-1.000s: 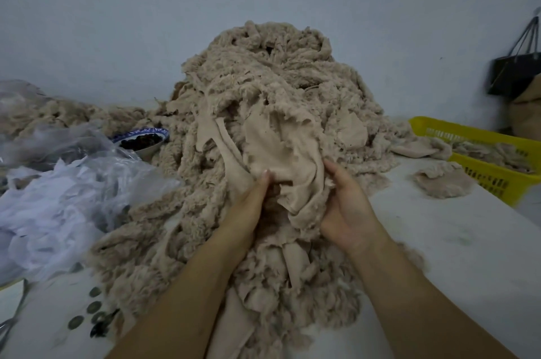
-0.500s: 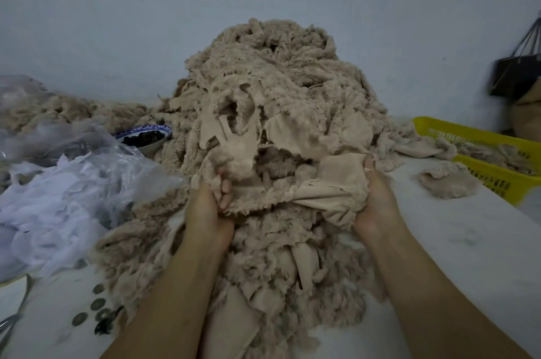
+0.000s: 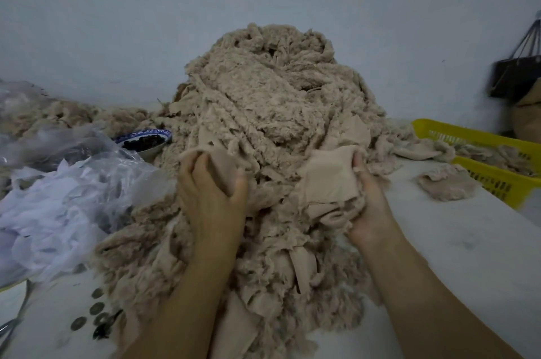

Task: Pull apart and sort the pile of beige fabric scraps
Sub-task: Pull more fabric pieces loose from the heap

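A tall pile of beige fabric scraps [image 3: 272, 100] rises in the middle of the white table, fuzzy pieces mixed with smooth ones. My left hand [image 3: 210, 191] grips a smooth beige scrap [image 3: 218, 159] at the pile's lower left, fingers curled over its edge. My right hand [image 3: 370, 200] holds another smooth beige scrap [image 3: 330, 177] bunched against the palm at the pile's lower right. Both hands sit low on the front of the pile, well apart. A loose fuzzy scrap [image 3: 446, 184] lies alone on the table to the right.
A yellow plastic basket [image 3: 480, 139] with scraps stands at the right. Clear plastic bags with white material [image 3: 58, 194] lie at the left, beside a blue-rimmed bowl [image 3: 145, 140]. Several coins [image 3: 96, 309] sit near the front left. A dark bag [image 3: 518, 74] hangs on the wall.
My hands were close together on one piece in the pile's middle. They have moved apart sideways, each holding fabric, and the pile has shifted and spread between them.
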Available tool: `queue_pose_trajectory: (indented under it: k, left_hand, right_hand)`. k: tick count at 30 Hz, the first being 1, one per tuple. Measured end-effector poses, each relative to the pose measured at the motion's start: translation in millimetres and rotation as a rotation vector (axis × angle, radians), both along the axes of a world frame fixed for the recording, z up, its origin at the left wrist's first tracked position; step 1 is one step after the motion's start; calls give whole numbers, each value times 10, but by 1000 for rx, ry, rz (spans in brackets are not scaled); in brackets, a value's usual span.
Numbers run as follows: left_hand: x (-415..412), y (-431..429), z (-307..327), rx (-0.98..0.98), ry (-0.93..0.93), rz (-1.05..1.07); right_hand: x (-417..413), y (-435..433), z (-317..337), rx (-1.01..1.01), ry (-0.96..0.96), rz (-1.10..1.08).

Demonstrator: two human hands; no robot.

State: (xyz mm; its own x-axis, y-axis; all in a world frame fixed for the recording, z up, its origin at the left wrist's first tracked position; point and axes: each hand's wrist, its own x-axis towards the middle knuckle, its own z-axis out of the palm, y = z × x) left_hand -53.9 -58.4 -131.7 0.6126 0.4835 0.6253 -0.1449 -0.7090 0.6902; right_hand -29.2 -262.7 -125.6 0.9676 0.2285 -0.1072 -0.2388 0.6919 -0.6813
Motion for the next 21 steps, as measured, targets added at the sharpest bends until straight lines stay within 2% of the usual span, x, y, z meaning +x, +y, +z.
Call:
queue_pose_trajectory:
  k: [2,3,4,5,7,8,10,13,16,18,20,21]
  left_hand:
    - [-78,-130,55,216,-301,-119]
    - [-122,-192,59,255,-335,-269]
    - [-162,-250,57,244,-237,-448]
    - [-180,-307,27,223,-60,-612]
    - [-210,-412,-46,119,231,-800]
    - [-208,-430,-75,2,291,-838]
    - [-186,-420,-84,-356,284,-847]
    - [-147,-347,-81,-790,273,-868]
    - [-90,-293,-30,-1107,209,-842]
    - [-53,-228,1,-1318,223,-836]
    - [-54,-198,12,-1417,303,-901]
    - [-75,-210,13,-1385,351,-946]
  right_hand:
    - [24,67,41,5,-13,3]
    - [24,92,28,-12,-35,-4]
    - [-7,127,27,-11,-60,-1]
    - [2,139,25,-28,-84,-18]
    - [-20,175,21,-167,-159,-71]
    - [-42,197,16,-299,-206,-115]
    - [-100,268,-3,-569,-336,-149]
    - [-173,365,-66,-743,-497,-33]
    - [-186,441,-89,-877,-603,31]
    - [-140,448,-116,-1042,-628,-70]
    - [-106,438,-139,-1112,-611,-158]
    - [-96,429,-151,-1112,-608,-178]
